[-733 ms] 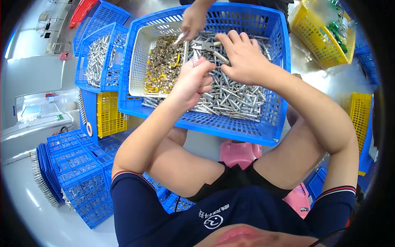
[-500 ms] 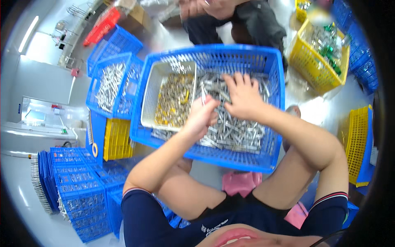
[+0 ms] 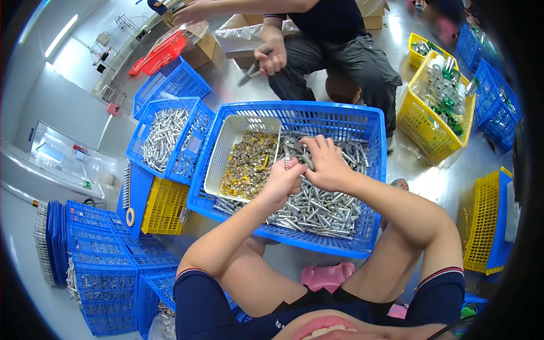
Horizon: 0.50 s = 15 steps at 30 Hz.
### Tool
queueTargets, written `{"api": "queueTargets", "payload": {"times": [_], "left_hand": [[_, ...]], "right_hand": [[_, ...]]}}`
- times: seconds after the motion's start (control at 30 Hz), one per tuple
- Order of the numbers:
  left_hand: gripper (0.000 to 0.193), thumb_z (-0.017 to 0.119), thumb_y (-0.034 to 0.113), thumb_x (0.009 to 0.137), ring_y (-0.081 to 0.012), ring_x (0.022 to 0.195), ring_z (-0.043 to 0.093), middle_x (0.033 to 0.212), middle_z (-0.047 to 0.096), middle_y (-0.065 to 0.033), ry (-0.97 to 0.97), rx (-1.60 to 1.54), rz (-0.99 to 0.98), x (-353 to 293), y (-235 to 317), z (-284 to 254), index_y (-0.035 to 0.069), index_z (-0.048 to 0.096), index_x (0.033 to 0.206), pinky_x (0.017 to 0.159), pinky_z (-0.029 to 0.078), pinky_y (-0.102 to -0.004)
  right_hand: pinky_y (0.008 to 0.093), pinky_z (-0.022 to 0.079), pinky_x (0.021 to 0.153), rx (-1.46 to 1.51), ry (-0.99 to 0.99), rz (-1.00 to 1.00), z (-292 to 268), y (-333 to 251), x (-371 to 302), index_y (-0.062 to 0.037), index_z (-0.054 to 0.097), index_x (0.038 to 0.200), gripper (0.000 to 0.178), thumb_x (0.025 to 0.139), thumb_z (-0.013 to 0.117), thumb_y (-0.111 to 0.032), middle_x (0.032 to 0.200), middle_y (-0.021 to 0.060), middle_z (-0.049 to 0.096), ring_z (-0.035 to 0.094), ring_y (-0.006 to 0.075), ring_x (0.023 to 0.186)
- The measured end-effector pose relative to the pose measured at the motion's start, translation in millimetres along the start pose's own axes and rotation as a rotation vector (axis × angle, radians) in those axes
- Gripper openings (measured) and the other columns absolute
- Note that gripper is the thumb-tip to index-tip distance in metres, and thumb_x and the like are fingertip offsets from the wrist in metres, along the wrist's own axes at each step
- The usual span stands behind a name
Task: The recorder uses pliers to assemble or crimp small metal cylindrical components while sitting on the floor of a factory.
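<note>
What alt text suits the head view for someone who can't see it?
A person's left hand holds a thin metal piece at pliers in the right hand, over a blue basket of silvery pieces; a white basket of small bits sits inside.

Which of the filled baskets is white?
The small basket inside the big central blue basket, at its left; the other filled baskets are blue or yellow.
</note>
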<state>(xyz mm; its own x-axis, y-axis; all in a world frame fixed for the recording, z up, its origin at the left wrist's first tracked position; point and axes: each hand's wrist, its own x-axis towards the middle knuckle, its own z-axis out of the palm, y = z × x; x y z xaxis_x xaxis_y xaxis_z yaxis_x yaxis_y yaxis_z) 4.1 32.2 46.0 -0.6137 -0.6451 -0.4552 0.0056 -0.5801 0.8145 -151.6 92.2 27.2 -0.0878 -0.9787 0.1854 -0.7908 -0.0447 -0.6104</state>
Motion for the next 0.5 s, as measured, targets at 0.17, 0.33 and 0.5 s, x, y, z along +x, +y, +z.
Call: {"api": "queueTargets", "payload": {"times": [0.17,0.33,0.5], "left_hand": [[0.032,0.061,0.006,0.091,-0.0005,0.042,0.027,0.06,0.035,0.01,-0.034,0.057,0.03,-9,-5,-6,0.02,0.036,0.078,0.038,0.017,-0.0221],[0.03,0.062,0.007,0.089,-0.0011,0.041,0.027,0.059,0.036,0.0094,-0.017,0.076,0.009,-13,-14,-7,0.019,0.037,0.079,0.038,0.018,-0.0229],[0.022,0.065,0.008,0.084,-0.0047,0.045,0.034,0.059,0.039,0.0075,0.054,0.193,0.016,-5,-12,-5,0.016,0.045,0.08,0.04,0.024,-0.024]], "right_hand": [[0.0507,0.036,0.087,-0.027,-0.043,-0.017,7,-2,-3,-0.0101,0.042,0.135,0.064,0.077,0.063,-0.028,0.119,0.0174,0.045,0.044,0.0351,0.111],[0.0519,0.036,0.088,-0.043,-0.115,-0.006,4,-2,-13,-0.0107,0.04,0.139,0.068,0.078,0.064,-0.031,0.12,0.0181,0.045,0.043,0.0355,0.112],[0.0555,0.036,0.094,-0.07,-0.099,-0.026,12,14,-9,-0.0145,0.039,0.141,0.069,0.079,0.063,-0.032,0.125,0.0195,0.044,0.041,0.0383,0.12]]}}
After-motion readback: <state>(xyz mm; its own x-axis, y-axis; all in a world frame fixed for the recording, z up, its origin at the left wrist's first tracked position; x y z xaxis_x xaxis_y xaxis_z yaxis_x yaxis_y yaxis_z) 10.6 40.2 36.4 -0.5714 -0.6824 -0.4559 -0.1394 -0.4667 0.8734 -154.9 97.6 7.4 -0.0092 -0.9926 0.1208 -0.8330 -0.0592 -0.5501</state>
